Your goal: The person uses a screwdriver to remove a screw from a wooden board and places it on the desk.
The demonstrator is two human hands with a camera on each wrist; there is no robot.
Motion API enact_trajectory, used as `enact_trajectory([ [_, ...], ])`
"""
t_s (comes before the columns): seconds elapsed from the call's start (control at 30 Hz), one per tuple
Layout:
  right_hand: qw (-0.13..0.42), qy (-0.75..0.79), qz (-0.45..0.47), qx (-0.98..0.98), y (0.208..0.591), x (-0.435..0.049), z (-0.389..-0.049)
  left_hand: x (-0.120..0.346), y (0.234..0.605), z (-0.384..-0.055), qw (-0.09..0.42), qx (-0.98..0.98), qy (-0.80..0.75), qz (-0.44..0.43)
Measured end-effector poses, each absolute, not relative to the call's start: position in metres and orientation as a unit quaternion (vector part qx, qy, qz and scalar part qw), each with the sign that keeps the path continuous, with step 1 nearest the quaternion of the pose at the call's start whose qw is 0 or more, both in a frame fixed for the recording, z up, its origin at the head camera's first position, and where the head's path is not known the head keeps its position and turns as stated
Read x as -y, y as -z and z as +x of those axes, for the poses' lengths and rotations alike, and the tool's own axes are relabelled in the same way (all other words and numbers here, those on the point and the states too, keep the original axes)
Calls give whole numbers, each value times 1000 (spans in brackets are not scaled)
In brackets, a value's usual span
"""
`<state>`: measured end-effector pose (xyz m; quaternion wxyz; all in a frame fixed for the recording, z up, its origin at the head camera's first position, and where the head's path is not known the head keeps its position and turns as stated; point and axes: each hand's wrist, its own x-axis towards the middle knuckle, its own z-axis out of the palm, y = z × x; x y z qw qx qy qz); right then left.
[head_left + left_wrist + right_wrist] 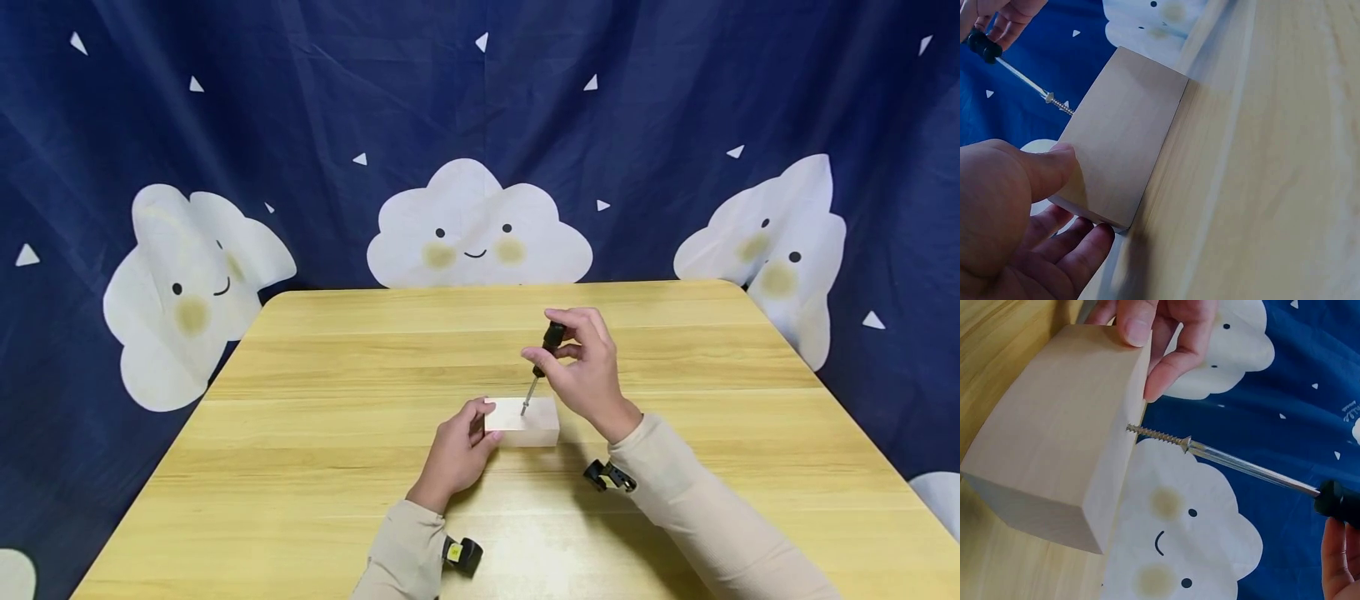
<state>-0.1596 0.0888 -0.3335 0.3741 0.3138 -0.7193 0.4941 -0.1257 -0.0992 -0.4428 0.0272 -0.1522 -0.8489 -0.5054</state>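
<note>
A pale wooden block (536, 437) lies on the table, its left end held between the thumb and fingers of my left hand (456, 450). My right hand (591, 375) grips the black handle of a screwdriver (553, 337) above the block, and the shaft slants down toward the top face. At the shaft's end sits a screw (1159, 435), its head against the screwdriver tip. The screw's point meets the block's top face near the middle, with most of the thread showing. In the left wrist view the block's near side (1125, 134) partly hides the screw's point.
The wood-grain table (300, 467) spreads around both hands. Behind it hangs a dark blue curtain (420, 83) with white clouds and small triangles. A black wrist camera (465, 556) hangs at the left sleeve, another camera (600, 475) at the right.
</note>
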Motion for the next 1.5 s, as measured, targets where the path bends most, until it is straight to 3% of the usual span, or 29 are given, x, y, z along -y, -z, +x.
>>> enact_trajectory([
  [0.6, 351, -526, 347, 693, 348, -93, -169, 99, 446, -123, 27, 854, 497, -152],
  [0.8, 365, -512, 346, 696, 337, -90, -158, 100, 451, -122, 34, 860, 485, -154],
  [1.5, 368, -518, 334, 697, 348, -94, -173, 99, 446, -124, 28, 854, 497, -151],
])
